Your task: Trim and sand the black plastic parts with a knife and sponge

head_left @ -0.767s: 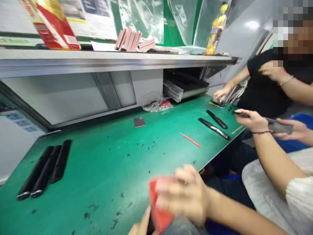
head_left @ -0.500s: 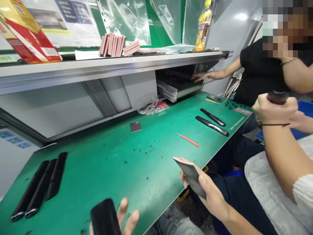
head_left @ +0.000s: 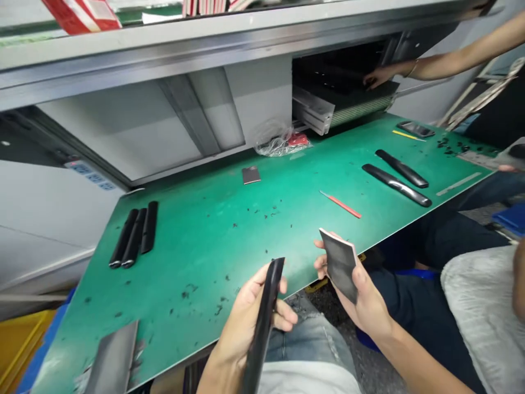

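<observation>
Okay so right up close, the person's left hand [head_left: 241, 323] has a long black strip [head_left: 262, 328] standing up in it, fingers loosely curled round it and the thumb on the near side. The right hand [head_left: 361, 295] pinches a flat grey slab [head_left: 338, 264] with a pinkish edge, thumb pressed on its face, fingers behind. Both are just over the front edge of the green bench mat [head_left: 197, 230], above a jeans-covered lap [head_left: 311, 345].

On the mat there's a grey sheet [head_left: 112, 361], three black strips [head_left: 133, 238] side by side, a small dark square [head_left: 251, 175], a knife with an orange handle [head_left: 340, 204] and two more long black strips [head_left: 397, 185], plus black crumbs all over. Further back sit a phone [head_left: 415, 129] and a plastic bag [head_left: 281, 143], and a co-worker's hand [head_left: 377, 76] is on a metal rack [head_left: 340, 98]. Up top, a red box [head_left: 82, 11] is cut off by the frame. Sadly I can't read any print, and the labels on the power strip [head_left: 88, 176] are too small.
</observation>
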Available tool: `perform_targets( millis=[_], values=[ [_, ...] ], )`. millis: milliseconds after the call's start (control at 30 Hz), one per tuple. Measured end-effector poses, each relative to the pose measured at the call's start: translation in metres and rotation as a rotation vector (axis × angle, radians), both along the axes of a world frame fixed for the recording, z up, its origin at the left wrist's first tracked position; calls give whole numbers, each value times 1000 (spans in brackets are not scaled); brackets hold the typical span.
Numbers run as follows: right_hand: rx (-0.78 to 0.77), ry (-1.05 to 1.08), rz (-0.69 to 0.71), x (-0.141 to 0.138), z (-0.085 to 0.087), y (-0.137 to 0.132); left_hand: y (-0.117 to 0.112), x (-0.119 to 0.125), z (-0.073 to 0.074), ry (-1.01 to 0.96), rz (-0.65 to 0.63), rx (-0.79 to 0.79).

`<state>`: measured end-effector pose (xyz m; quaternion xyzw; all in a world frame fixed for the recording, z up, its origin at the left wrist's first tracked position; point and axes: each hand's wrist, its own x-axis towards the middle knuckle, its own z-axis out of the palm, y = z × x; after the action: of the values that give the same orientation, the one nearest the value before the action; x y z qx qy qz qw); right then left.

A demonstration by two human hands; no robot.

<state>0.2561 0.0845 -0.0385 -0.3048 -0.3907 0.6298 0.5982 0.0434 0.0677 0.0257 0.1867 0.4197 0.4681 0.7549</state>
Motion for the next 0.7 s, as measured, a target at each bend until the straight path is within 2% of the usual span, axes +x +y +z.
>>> perform_targets(
  millis=[67,133,233,333,400,467,500,533,600,667,700],
  values=[
    [146,-157,-9,-4,4,2,-5,-5,-8,-111,-148,99],
    [303,-316,-13,-8,13,4,-10,-8,-16,-210,-222,182],
    [523,-525,-34,-12,32,2,-15,-7,-19,-250,-135,223],
    [763,-728,-84,-18,49,-1,-18,-3,-15,-224,-39,175],
    [1008,-877,-142,-22,56,3,-20,-2,-16,-175,-26,148],
    [1245,-1028,-195,-24,59,18,-23,-6,-19,-130,-44,150],
    [1265,-1125,-202,-23,59,30,-25,-8,-21,-125,-57,162],
    [1222,-1221,-207,-21,61,43,-27,-11,-22,-128,-63,178],
    [909,-1402,-211,-17,65,64,-31,-16,-22,-140,-50,201],
    [749,-1397,-213,-17,73,68,-33,-19,-17,-127,-36,211],
    [750,-1331,-192,-20,77,63,-33,-20,-13,-114,-27,218]
  ],
)
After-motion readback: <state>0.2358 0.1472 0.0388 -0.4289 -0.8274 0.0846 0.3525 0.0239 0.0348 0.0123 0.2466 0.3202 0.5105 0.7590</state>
